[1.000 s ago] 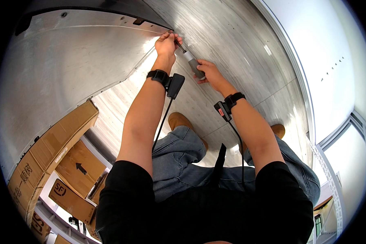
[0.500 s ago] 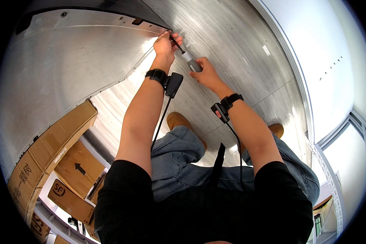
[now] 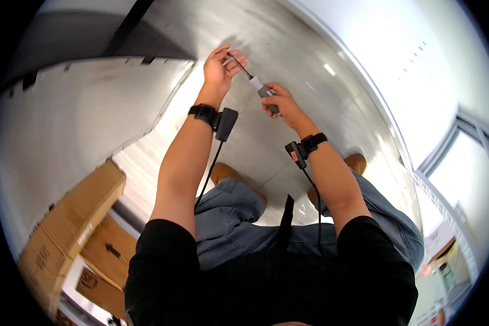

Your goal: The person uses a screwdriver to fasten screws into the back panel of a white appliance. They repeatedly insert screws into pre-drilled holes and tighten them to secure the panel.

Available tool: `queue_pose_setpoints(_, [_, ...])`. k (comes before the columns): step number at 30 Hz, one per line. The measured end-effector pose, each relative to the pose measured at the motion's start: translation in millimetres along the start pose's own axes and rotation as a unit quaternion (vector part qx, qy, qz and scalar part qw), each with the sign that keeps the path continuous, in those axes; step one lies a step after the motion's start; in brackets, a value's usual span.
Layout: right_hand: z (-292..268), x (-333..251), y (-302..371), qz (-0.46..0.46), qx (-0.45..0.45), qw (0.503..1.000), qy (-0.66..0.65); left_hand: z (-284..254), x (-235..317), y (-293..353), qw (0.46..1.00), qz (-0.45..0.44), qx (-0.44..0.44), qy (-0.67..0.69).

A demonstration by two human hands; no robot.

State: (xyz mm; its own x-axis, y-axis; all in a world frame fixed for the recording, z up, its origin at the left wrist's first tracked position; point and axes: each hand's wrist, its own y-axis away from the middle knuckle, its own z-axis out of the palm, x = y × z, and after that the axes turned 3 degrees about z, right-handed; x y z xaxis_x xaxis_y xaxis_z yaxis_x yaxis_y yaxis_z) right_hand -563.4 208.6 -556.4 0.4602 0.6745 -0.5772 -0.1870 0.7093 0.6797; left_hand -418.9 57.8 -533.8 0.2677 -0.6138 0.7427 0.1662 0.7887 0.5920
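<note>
My right hand (image 3: pixel 286 104) is wrapped around the grey handle of a screwdriver (image 3: pixel 268 96), which looks thick enough to be a powered one. Its thin dark shaft slants up and left toward my left hand (image 3: pixel 220 68). That hand is open, its fingers spread around the shaft's tip; whether they touch it, or a small screw sits there, is too blurred to tell. Just left of both hands lies the far corner of a large metal panel (image 3: pixel 92 103), with the tip apart from it.
A dark surface (image 3: pixel 146 41) adjoins the panel's far edge. Cardboard boxes (image 3: pixel 76 209) stand at the lower left. Pale wood-look floor (image 3: pixel 309 70) extends beyond my hands, bordered by a white wall (image 3: pixel 396 70) on the right. Black wrist straps carry cabled devices (image 3: pixel 226 124).
The view has shifted. Both hands and the screwdriver have drawn off from the panel's corner, where the tip was before. The fingers of my left hand have spread.
</note>
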Motion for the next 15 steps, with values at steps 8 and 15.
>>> queue_pose_setpoints(8, [-72.2, -27.8, 78.4, -0.095, 0.042, 0.987, -0.119, 123.7, 0.5, 5.8, 0.971, -0.011, -0.225, -0.079])
queue_pose_setpoints(15, [-92.2, -14.5, 133.9, -0.220, 0.098, 0.950, -0.200, 212.1, -8.8, 23.1, 0.892, -0.036, -0.406, -0.193])
